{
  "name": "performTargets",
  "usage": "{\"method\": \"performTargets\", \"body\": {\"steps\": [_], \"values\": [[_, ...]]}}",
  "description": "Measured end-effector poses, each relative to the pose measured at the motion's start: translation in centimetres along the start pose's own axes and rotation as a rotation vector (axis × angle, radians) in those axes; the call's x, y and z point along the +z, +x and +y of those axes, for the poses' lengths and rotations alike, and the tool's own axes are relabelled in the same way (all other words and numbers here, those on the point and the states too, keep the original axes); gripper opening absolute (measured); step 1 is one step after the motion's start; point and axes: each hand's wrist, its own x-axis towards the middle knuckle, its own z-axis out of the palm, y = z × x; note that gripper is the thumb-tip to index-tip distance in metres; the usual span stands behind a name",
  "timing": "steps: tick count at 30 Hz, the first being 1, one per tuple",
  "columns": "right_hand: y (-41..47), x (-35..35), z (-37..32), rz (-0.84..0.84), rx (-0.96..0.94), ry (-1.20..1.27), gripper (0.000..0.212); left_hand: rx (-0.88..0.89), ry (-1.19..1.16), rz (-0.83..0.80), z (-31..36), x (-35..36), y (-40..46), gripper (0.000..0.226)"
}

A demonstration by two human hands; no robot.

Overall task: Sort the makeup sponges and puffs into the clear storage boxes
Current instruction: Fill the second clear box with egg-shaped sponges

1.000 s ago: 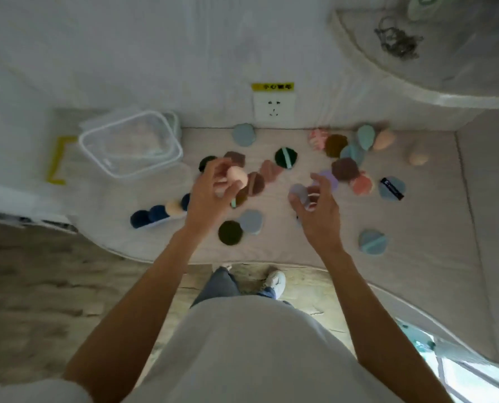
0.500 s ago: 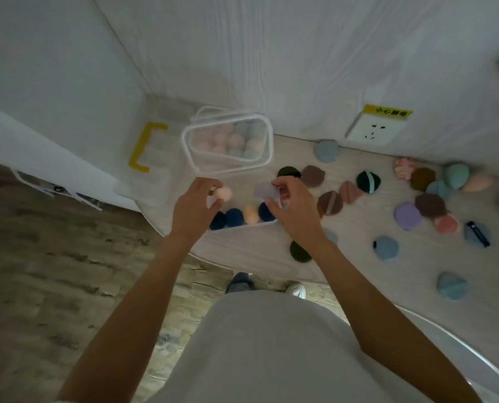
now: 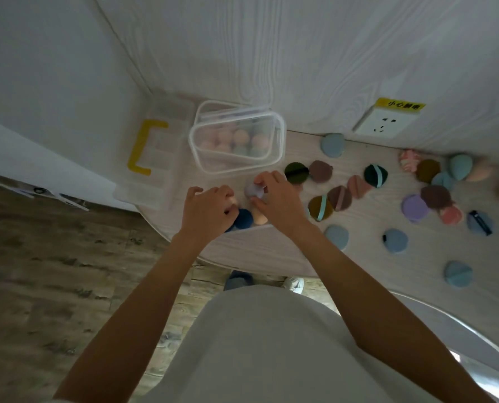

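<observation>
My left hand is curled over a peach sponge, only its edge showing at my fingertips, above a low clear tray with a dark blue sponge and a peach sponge. My right hand pinches a pale lilac sponge just above the same tray. Behind them stands a clear storage box holding several pink, peach and pale green sponges. Many round puffs lie scattered to the right, such as a dark green one and a purple one.
A clear lid with a yellow handle lies left of the box. A wall socket sits on the back wall. The rounded table edge runs close to my body; wooden floor lies below left.
The view has swung left. Both hands moved left from the scattered puffs to the tray in front of the box, still holding the peach and lilac sponges, and lowered toward it.
</observation>
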Motion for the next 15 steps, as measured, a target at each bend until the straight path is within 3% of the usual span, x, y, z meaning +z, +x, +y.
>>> {"method": "performTargets", "body": {"steps": [6, 11, 15], "values": [[0.2, 0.9, -0.6, 0.015, 0.024, -0.044, 0.029, 0.021, -0.02, 0.08, -0.2, 0.5, -0.3, 0.009], [0.0, 1.6, -0.6, -0.031, 0.021, -0.16, 0.031, -0.008, -0.008, 0.039, -0.2, 0.8, -0.2, 0.014], [-0.3, 1.9, -0.7, -0.001, 0.05, -0.102, 0.028, -0.02, 0.014, 0.027, -0.2, 0.3, -0.2, 0.016]]}}
